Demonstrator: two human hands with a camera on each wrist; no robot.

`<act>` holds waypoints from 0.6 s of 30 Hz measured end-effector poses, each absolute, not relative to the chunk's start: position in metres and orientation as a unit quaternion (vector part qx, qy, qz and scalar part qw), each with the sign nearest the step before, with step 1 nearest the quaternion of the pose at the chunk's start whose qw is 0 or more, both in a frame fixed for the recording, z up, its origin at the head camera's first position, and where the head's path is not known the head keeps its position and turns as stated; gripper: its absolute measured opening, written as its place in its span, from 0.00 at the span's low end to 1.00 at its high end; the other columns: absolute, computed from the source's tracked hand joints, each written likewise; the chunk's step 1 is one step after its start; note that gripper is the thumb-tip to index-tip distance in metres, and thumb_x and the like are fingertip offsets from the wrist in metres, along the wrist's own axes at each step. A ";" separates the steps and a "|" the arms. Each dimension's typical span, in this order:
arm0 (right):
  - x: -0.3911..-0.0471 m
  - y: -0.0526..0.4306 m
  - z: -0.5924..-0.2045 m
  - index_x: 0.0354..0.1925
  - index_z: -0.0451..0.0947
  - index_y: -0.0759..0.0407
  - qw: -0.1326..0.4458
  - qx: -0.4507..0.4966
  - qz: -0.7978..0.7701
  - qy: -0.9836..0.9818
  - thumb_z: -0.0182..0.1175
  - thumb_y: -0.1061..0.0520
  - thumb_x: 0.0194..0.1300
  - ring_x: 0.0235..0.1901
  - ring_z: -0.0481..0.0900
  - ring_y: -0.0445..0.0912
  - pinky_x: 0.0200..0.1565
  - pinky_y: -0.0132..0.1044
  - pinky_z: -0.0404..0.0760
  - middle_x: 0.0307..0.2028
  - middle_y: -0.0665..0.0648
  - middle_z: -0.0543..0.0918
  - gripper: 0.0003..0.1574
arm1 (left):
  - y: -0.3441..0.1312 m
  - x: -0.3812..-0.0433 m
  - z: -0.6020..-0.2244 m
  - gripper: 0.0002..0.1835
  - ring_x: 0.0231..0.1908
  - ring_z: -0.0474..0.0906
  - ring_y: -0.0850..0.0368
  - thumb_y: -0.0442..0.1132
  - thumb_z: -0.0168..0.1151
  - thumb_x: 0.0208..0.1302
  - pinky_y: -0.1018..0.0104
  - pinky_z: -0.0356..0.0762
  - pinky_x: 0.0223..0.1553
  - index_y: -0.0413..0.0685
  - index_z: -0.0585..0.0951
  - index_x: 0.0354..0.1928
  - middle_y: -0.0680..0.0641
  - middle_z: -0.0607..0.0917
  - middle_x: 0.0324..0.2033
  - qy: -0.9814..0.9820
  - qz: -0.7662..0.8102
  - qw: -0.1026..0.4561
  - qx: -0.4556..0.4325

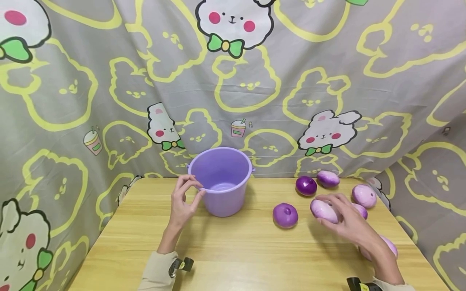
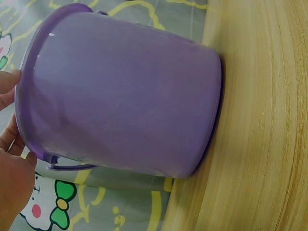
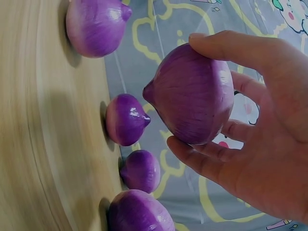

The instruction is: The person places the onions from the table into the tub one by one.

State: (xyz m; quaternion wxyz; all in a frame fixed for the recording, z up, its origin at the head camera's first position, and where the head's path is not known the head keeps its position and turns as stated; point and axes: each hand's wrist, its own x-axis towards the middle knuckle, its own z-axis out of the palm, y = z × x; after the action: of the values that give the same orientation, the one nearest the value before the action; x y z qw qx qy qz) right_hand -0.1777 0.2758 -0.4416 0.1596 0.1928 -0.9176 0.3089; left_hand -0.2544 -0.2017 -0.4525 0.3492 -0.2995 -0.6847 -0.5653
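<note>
A purple bucket [image 1: 224, 202] stands upright at the back of the wooden table. On its near left rim rests my left hand [image 1: 184, 201], thumb and fingers pinching the edge; the left wrist view shows the bucket's side [image 2: 130, 96] and some fingertips [image 2: 8, 82] at the rim. In my right hand [image 1: 347, 220] is a purple onion [image 1: 324, 211], lifted off the table. The right wrist view shows this onion [image 3: 192, 96] between thumb and curled fingers, its pointed tip away from the palm. The bucket's visible inside holds nothing.
Left of the held onion lies another onion [image 1: 285, 215]. Behind it sit a dark purple onion [image 1: 306, 186] and a paler one [image 1: 328, 178]. More onions lie at the right, one [image 1: 364, 196] near the edge and one [image 1: 388, 245] partly behind my forearm. A patterned curtain [image 1: 255, 93] hangs behind.
</note>
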 end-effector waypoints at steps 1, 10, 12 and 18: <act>-0.178 0.276 -0.441 0.65 0.76 0.50 0.161 0.191 0.308 -0.918 0.79 0.55 0.55 0.52 0.73 0.48 0.48 0.36 0.74 0.55 0.51 0.76 0.40 | -0.201 -0.255 -0.452 0.11 0.54 0.71 0.43 0.18 0.71 0.52 0.60 0.69 0.67 0.35 0.84 0.37 0.28 0.75 0.45 -0.684 -0.566 0.350 -0.300; -0.180 0.275 -0.437 0.65 0.75 0.45 0.177 0.193 0.299 -0.918 0.79 0.53 0.55 0.51 0.73 0.48 0.45 0.40 0.78 0.56 0.52 0.75 0.41 | -0.199 -0.256 -0.453 0.12 0.54 0.72 0.46 0.16 0.69 0.49 0.61 0.69 0.67 0.31 0.83 0.36 0.29 0.75 0.43 -0.688 -0.555 0.361 -0.297; -0.180 0.274 -0.436 0.65 0.75 0.47 0.178 0.195 0.296 -0.918 0.78 0.53 0.56 0.52 0.72 0.47 0.46 0.40 0.78 0.57 0.53 0.75 0.40 | -0.199 -0.256 -0.454 0.12 0.53 0.72 0.45 0.15 0.69 0.48 0.61 0.69 0.67 0.29 0.82 0.35 0.28 0.75 0.42 -0.689 -0.553 0.363 -0.296; -0.183 0.273 -0.431 0.65 0.75 0.48 0.180 0.195 0.293 -0.918 0.78 0.53 0.57 0.54 0.72 0.48 0.45 0.42 0.78 0.59 0.54 0.74 0.39 | -0.201 -0.255 -0.454 0.11 0.54 0.72 0.46 0.16 0.69 0.51 0.62 0.69 0.66 0.31 0.83 0.37 0.30 0.75 0.44 -0.692 -0.556 0.359 -0.288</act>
State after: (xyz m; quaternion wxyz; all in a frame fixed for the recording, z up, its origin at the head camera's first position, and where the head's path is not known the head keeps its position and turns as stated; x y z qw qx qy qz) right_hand -0.1829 0.2727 -0.4314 0.1797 0.1954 -0.9185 0.2932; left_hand -0.2548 -0.2007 -0.4539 0.3587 -0.2881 -0.6922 -0.5561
